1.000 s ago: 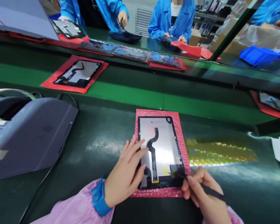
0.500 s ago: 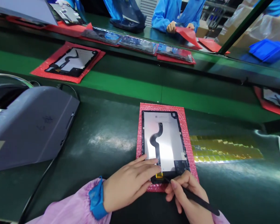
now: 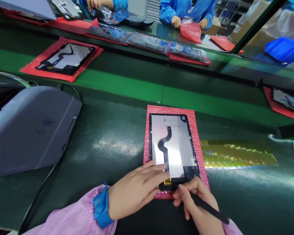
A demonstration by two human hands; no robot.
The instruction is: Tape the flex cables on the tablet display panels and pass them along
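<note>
Since a second earlier in the head view, the left hand point(image 3: 134, 191) has slid from the panel's side edge to its near edge. It lies flat with fingers stretched, gripping nothing, and presses the panel point(image 3: 172, 147) steady on the pink mat point(image 3: 198, 143). The right hand point(image 3: 198, 204) is curled round a black stick point(image 3: 205, 209) in a pen grip, tip at the yellow tab point(image 3: 167, 181), probably for fine work. The mat cushions the panel on the table point(image 3: 107, 143).
</note>
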